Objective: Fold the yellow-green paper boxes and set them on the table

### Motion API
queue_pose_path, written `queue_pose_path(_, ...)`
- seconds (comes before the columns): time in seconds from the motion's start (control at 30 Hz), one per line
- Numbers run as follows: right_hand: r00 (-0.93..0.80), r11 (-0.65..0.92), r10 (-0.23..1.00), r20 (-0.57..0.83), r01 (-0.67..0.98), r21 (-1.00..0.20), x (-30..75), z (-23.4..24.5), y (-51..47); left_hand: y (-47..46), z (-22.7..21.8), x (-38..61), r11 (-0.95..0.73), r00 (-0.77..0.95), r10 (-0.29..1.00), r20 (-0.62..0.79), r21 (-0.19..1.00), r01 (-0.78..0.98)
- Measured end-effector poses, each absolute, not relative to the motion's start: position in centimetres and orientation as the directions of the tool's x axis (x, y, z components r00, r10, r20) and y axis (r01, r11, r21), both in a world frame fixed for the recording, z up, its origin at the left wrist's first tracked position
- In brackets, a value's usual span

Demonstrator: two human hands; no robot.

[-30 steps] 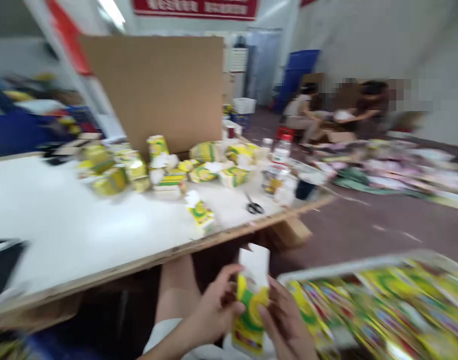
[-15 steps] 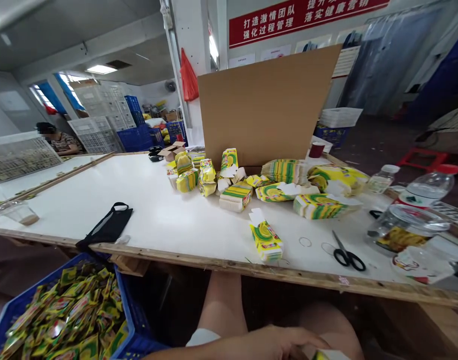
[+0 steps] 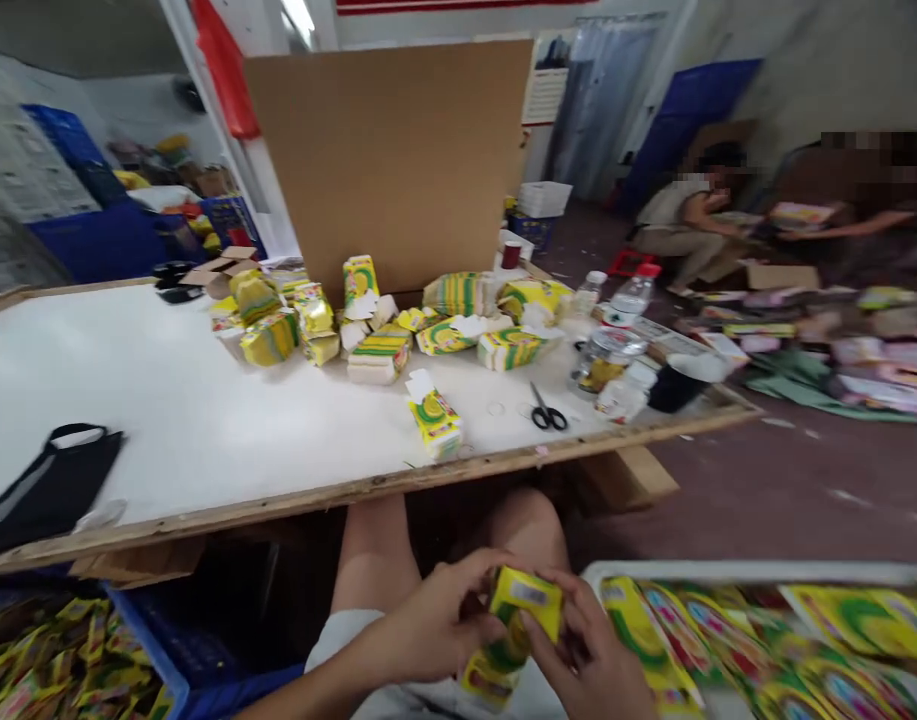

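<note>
Both my hands hold a small yellow and green carton (image 3: 514,625) over my lap, below the table's front edge. My left hand (image 3: 435,625) grips its left side with curled fingers. My right hand (image 3: 589,655) pinches its right side and top flap. On the white table (image 3: 165,420) a stack of the same flat cartons (image 3: 435,420) lies near the front edge. Several more stacks of cartons (image 3: 375,320) are heaped in front of a tall sheet of brown cardboard (image 3: 398,160).
Scissors (image 3: 548,412), a jar (image 3: 604,360) and a plastic bottle (image 3: 630,295) sit at the table's right end. A black face mask (image 3: 49,485) lies at left. Trays of yellow sachets stand at lower right (image 3: 765,650) and lower left (image 3: 45,670). Two people sit on the floor at right.
The view has swung right and down. My hands, nearly out of view half a second ago, show again with the carton between them, its flap folded down.
</note>
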State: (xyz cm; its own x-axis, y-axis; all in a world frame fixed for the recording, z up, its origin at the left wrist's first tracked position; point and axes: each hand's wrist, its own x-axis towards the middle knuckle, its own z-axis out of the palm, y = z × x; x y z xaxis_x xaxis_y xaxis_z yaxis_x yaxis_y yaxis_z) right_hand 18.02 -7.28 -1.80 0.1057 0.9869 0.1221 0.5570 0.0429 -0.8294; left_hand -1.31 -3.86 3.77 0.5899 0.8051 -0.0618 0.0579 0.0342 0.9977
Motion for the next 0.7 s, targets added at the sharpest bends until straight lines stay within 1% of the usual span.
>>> queue_pose_path(0.07, 0.07, -0.018, 0.997, 0.02, 0.512, -0.859, 17.5, -0.7, -7.4, -3.8, 3.5, -1.1, 0.088, 0.604, 0.793, -0.078, 0.996, 0.014)
queue_pose_path(0.13, 0.107, -0.072, 0.994, -0.021, 0.496, -0.865, 17.3, 0.2, -7.3, -3.7, 3.3, -0.9, 0.112, 0.603, 0.793, -0.088, 0.994, -0.001)
queue_pose_path(0.2, 0.144, -0.089, 0.989, -0.021, 0.48, -0.873, 17.4, 0.9, -7.3, -3.5, 3.1, -0.8, 0.132, 0.584, 0.806, -0.101, 0.991, -0.01)
queue_pose_path(0.33, 0.106, -0.038, 0.994, 0.008, 0.426, -0.904, 17.9, 1.7, -7.5, -3.4, 2.7, 0.0, 0.225, 0.555, 0.818, -0.152, 0.972, -0.065)
queue_pose_path(0.4, 0.14, -0.027, 0.99, 0.025, 0.359, -0.933, 18.1, 1.8, -7.8, -3.6, 2.5, 1.0, 0.219, 0.567, 0.811, -0.146, 0.974, -0.062)
queue_pose_path(0.47, 0.218, -0.042, 0.976, 0.026, 0.302, -0.952, 18.6, 2.0, -8.4, -3.8, 2.2, 2.3, 0.184, 0.601, 0.79, -0.119, 0.982, -0.048)
queue_pose_path(0.5, 0.267, -0.064, 0.964, 0.021, 0.304, -0.951, 19.4, 2.1, -8.7, -3.8, 2.1, 2.8, 0.161, 0.619, 0.779, -0.1, 0.986, -0.043)
queue_pose_path(0.53, 0.324, -0.097, 0.946, 0.016, 0.328, -0.94, 20.5, 2.2, -9.2, -3.6, 2.0, 3.1, 0.103, 0.624, 0.779, -0.07, 0.995, -0.016)
queue_pose_path(0.6, 0.464, -0.204, 0.886, 0.006, 0.402, -0.892, 24.3, 2.7, -10.8, -2.4, 2.0, 3.1, -0.078, 0.597, 0.802, 0.02, 0.994, 0.072)
queue_pose_path(0.63, 0.551, -0.275, 0.835, 0.012, 0.436, -0.857, 26.8, 3.0, -11.9, -1.5, 2.2, 2.8, -0.262, 0.548, 0.828, 0.118, 0.946, 0.191)
queue_pose_path(0.7, 0.72, -0.443, 0.693, 0.033, 0.462, -0.768, 32.5, 3.6, -14.9, 1.1, 2.9, 1.7, -0.338, 0.445, 0.876, 0.188, 0.896, 0.288)
